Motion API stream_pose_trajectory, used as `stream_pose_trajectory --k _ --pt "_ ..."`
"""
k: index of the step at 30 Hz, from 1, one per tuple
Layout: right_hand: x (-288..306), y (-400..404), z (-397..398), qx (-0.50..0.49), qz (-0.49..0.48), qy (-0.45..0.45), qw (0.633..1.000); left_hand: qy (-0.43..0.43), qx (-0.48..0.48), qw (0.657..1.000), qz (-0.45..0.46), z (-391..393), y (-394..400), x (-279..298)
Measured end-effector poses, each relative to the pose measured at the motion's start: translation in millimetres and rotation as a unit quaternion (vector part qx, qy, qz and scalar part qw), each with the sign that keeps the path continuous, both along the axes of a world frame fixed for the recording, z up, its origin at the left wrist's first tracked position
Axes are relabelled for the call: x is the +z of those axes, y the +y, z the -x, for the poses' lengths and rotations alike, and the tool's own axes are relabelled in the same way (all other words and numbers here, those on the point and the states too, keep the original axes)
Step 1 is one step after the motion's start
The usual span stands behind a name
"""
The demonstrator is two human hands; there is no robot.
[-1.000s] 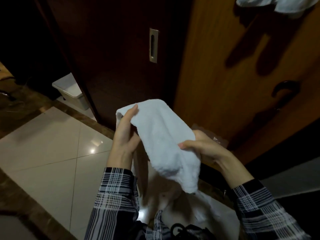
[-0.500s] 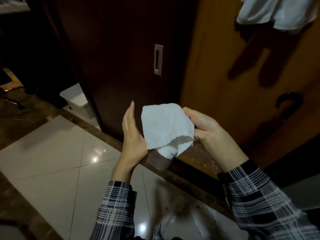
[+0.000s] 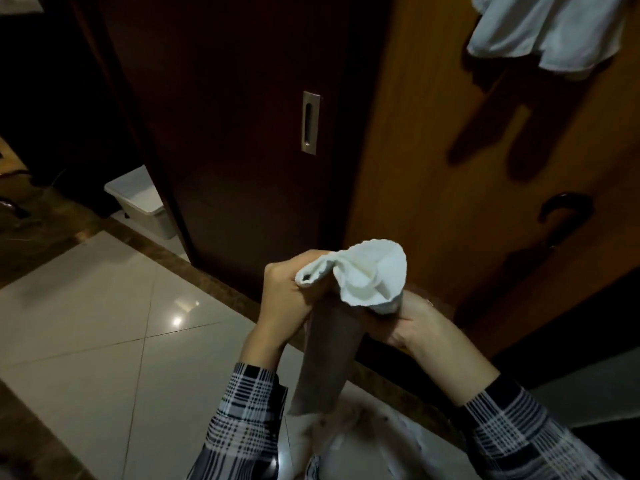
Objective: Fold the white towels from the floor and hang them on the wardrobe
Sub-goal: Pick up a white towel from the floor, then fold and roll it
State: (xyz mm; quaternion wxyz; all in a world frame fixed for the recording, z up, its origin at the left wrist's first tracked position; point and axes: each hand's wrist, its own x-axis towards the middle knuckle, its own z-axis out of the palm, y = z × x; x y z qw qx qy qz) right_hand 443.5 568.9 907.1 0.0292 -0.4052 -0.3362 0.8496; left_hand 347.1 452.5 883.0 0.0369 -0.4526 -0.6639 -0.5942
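Observation:
A small white towel (image 3: 363, 277) is bunched up between both hands in front of the wardrobe door (image 3: 433, 150). My left hand (image 3: 289, 299) grips its left edge, fingers curled under the cloth. My right hand (image 3: 412, 323) holds it from below on the right, partly hidden by the towel. Part of the towel hangs down in shadow between my wrists. Another white towel (image 3: 547, 29) hangs at the top right over the wardrobe door. More pale cloth (image 3: 346, 441) lies on the floor by my feet, dim and blurred.
A dark sliding door (image 3: 242, 133) with a metal recessed handle (image 3: 310, 123) stands left of the wardrobe door. A white bin (image 3: 145, 206) sits on the floor at left. A dark curved handle (image 3: 564, 213) is on the wardrobe door. Glossy pale tiles (image 3: 86, 323) cover the floor.
The towel went from a long draped strip to a folded square, and now to a bunched bundle. My left hand closed onto it. The view tilted up, showing more of the hung towel.

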Motion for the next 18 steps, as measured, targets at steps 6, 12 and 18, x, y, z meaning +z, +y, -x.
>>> stream_pose_trajectory --k 6,12,18 --pt "2.9 11.7 -15.0 0.193 -0.175 -0.126 0.957 -0.114 0.036 0.992 -0.036 0.6 1.7 2.0" --pt "37.9 14.4 -29.1 -0.030 -0.805 0.127 0.579 -0.188 0.036 0.981 -0.014 2.5 3.1 4.4" --pt "52.5 -3.4 -12.2 0.057 -0.942 0.115 0.309 -0.194 0.020 0.981 0.007 -1.6 1.1 13.4"
